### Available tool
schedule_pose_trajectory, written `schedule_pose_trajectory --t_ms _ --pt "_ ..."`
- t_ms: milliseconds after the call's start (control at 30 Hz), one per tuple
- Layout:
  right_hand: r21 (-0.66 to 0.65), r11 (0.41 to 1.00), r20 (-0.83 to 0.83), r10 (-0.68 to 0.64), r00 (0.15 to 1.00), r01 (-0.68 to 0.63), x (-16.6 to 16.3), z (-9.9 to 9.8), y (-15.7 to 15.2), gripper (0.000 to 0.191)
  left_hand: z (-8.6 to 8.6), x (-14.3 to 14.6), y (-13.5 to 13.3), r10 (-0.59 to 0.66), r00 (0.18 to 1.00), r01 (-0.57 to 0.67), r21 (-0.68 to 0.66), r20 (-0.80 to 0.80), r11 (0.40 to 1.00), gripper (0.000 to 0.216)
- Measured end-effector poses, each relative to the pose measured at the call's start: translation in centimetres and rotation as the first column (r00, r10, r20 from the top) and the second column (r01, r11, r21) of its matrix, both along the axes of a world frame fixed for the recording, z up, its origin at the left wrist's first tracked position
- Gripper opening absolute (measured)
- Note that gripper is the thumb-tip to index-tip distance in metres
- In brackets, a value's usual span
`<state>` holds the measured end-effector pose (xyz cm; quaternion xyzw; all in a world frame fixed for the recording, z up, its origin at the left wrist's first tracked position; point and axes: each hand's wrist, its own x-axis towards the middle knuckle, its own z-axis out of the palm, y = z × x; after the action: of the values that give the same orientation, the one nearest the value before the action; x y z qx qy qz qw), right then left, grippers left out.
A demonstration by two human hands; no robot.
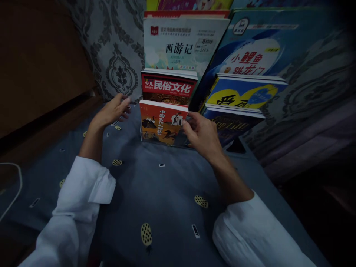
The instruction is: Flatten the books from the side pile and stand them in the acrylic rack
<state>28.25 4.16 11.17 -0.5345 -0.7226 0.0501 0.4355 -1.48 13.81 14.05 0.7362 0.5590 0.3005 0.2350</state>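
Storybook [164, 121]: orange-red, white vertical title [162, 122], dark horse [170, 134].
Right hand [202, 134]: fingers curled at its edge; grip, we can't tell.
Left hand [112, 109]: fingers loosely parted, empty.

Both arms [232, 178] reach forward; the left hand [112, 110] is loosely open, the right hand [204, 135] curled, thumb extended.
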Motion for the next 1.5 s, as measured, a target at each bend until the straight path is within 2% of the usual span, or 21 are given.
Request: schedule_pose_trajectory --t_ms 100,200,300,433,700,1133,1233,1367,1500 --pt "0.011 1.000 0.057 -0.021 0.998 0.021 0.2 0.5 -0.4 0.033 -2.8 -2.5 2.1 0.222 0.956 -0.211 0.076 -0.189 0.974 0.041" --pt "0.051 0.997 0.103 -0.060 0.993 0.055 0.5 1.1 -0.8 0.032 -6.5 -4.4 3.3 0.384 0.811 -0.373 0.114 -0.442 0.921 0.045" --pt "0.074 0.995 0.093 -0.071 0.993 0.064 0.7 1.7 -1.2 0.031 -9.4 -5.5 3.5 0.390 0.778 -0.400 0.089 -0.494 0.912 0.047" --pt "0.066 0.997 0.070 -0.050 0.996 0.046 0.8 2.3 -1.7 0.028 -10.8 -6.1 3.5 0.375 0.766 -0.394 0.081 -0.522 0.916 0.044" --pt "0.072 0.997 0.015 -0.019 1.000 0.018 0.8 3.5 -2.6 0.022 -10.7 -5.8 3.5 0.388 0.702 -0.361 0.171 -0.597 0.917 0.043" --pt "0.055 0.998 -0.024 -0.034 0.999 0.035 1.1 4.3 -3.3 0.024 -9.8 -4.0 3.9 0.243 0.563 -0.164 0.181 -0.790 0.970 0.042" --pt "0.053 0.998 -0.022 -0.045 0.999 0.046 1.1 4.5 -3.4 0.024 -8.7 -3.8 3.4 0.216 0.529 -0.136 0.170 -0.820 0.976 0.043" --pt "0.055 0.997 -0.023 -0.052 0.998 0.053 1.5 4.6 -3.3 0.023 -5.8 -4.6 1.4 0.191 0.490 -0.144 0.137 -0.850 0.980 0.045" --pt "0.059 0.996 -0.042 -0.063 0.997 0.065 1.9 4.6 -3.1 0.021 -2.9 -6.4 -1.3 0.091 0.522 -0.149 0.015 -0.848 0.989 0.039"
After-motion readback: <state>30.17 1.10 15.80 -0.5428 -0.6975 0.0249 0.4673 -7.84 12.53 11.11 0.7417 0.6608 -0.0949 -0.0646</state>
